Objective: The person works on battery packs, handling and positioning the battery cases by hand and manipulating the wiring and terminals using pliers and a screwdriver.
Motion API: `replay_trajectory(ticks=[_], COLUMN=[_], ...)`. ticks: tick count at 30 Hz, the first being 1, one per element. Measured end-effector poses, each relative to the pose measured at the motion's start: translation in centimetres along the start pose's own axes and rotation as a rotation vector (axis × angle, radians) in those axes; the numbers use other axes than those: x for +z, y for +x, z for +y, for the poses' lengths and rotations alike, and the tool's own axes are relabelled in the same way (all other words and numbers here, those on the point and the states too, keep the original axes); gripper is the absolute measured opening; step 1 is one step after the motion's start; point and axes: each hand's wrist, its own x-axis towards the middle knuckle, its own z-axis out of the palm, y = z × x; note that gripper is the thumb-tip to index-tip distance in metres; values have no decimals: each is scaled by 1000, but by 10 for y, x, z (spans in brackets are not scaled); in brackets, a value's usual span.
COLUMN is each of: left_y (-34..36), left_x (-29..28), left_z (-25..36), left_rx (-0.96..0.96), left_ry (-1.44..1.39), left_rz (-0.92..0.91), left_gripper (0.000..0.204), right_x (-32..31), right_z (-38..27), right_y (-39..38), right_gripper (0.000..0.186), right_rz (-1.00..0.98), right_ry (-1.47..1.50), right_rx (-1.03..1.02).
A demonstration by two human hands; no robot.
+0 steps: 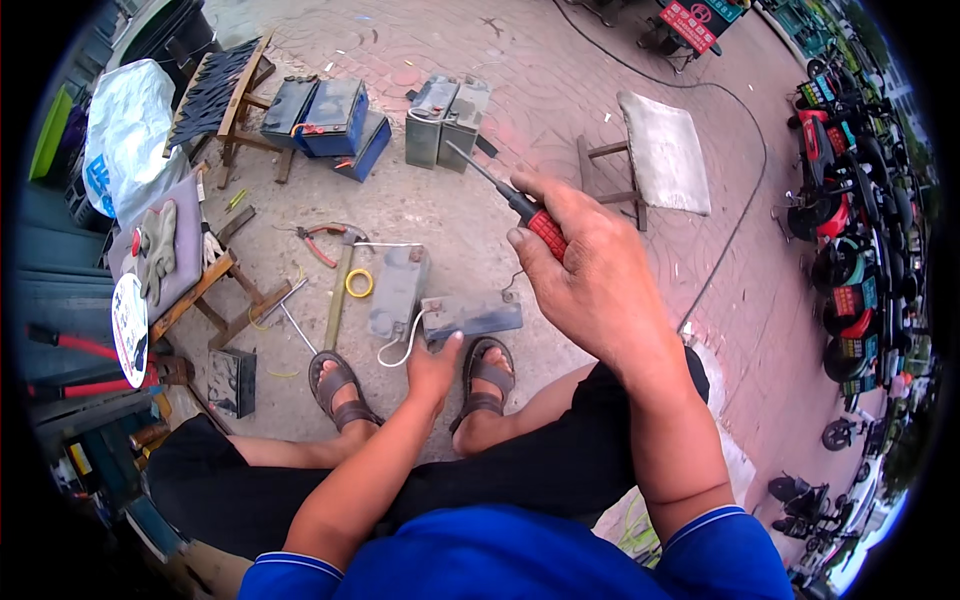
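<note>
A screwdriver (pixel 541 226) with a red and black handle is gripped in my right hand (pixel 592 262), raised above the ground. Its thin metal shaft points to the upper left. My left hand (pixel 432 372) is low between my feet, at the near edge of a dark grey battery (pixel 475 317) lying on the ground. The thumb lies against the battery; the other fingertips are partly hidden. A white wire (pixel 398 357) loops beside this hand. Another grey battery (pixel 398 285) stands just behind and to the left, with a white wire running along its top.
A hammer (pixel 340 290), yellow tape roll (pixel 359 283) and red-handled pliers (pixel 321 246) lie left of the batteries. Blue batteries (pixel 335 115) and grey batteries (pixel 447 120) stand farther off. Stools (pixel 668 150) flank the workspace; a cable (pixel 752 130) crosses the paving. Scooters (pixel 845 220) line the right.
</note>
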Motion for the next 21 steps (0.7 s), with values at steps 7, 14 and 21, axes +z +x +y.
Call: replay_trajectory(ticks=[7,14,21], left_y=[24,37,27], left_x=[-14,-17,-15], left_z=[-7,-20,-3], left_rx=[-183,-242,-150], left_ry=[-80,-159,-297], left_rz=[-243,-352,-366], left_gripper=[59,60,81], right_x=[-7,-1,9], right_z=[13,17,23], right_y=[0,10,11], right_gripper=[38,40,39], right_rz=[-16,-118,-241], right_ry=[-7,-60,-126], right_rx=[73,90,95])
